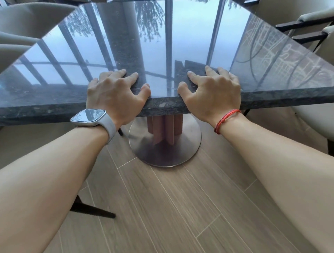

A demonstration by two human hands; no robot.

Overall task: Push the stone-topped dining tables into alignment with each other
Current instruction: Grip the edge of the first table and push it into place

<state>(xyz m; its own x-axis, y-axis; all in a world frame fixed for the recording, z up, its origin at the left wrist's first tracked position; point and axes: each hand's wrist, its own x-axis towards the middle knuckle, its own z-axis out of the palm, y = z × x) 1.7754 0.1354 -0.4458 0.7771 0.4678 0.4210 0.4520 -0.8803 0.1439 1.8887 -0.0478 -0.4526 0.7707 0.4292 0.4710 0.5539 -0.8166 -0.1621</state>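
Tabletop [189, 36] dark polished stone, mirror-glossy, speckled edge; left hand [112, 93], right hand [213, 92] splayed, pressing it

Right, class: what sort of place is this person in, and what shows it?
Probably a restaurant or café dining room: a polished stone-topped table on a round metal pedestal base, with upholstered chairs on both sides of it.

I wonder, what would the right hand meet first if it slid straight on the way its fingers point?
The way looks free: the right hand points across the polished stone table top. First would probably come its far edge, where another table top seems to adjoin.
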